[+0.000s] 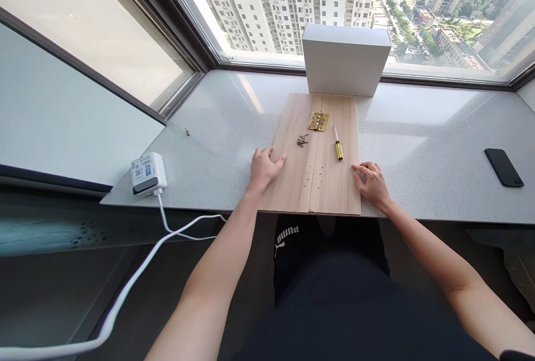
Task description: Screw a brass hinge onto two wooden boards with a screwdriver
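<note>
Two pale wooden boards lie lengthwise on the counter, side by side with a thin seam between them, their near ends at the counter's front edge: the left board (288, 185) and the right board (341, 191). Small dark holes are drilled in both, close to the seam toward the near end. The left hand (264, 170) rests at the left board's outer edge, its thumb spread wide from the fingers and laid over the wood. The right hand (373, 184) is narrower, fingers bent, fingertips at the right board's outer edge; whether it grips that edge cannot be told. Toward the far end, a brass-coloured butt hinge (318, 121) lies opened flat across the seam. Just nearer, on the left board, is a small loose pile of screws (301, 141); on the right board lies a screwdriver (338, 148), its yellow and black handle toward the person and its shaft pointing away. Behind the boards a white box (343, 66) stands upright by the window. The speckled light counter (418, 127) carries a black smartphone (504, 167) well off to the right and, far left, a white power adapter (148, 174) with a white cable (164, 215) running from it.
</note>
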A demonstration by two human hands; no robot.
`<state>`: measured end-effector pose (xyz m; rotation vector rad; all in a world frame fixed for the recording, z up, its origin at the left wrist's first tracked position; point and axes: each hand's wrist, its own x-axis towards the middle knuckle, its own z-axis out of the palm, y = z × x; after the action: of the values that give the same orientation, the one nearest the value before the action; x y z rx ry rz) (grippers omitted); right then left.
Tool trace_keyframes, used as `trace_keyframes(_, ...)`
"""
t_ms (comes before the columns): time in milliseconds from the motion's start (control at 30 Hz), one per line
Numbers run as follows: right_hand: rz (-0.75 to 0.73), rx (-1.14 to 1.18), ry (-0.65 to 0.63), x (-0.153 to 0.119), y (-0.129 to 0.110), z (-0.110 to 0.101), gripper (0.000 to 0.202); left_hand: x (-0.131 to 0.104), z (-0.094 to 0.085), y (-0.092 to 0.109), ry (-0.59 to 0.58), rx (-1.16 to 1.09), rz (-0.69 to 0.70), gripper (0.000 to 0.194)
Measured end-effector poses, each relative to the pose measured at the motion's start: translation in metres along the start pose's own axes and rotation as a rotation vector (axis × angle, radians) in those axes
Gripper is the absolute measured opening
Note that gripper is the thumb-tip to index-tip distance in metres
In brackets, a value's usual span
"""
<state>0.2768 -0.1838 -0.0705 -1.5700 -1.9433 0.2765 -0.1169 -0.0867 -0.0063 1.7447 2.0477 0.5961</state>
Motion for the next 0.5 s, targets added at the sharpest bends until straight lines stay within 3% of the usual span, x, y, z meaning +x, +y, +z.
trace_keyframes(500,0.051,-0.056,0.046,-0.003,0.037,-0.023,0.042,-0.004,0.017,0.024,-0.083,-0.07,0.028,0.062)
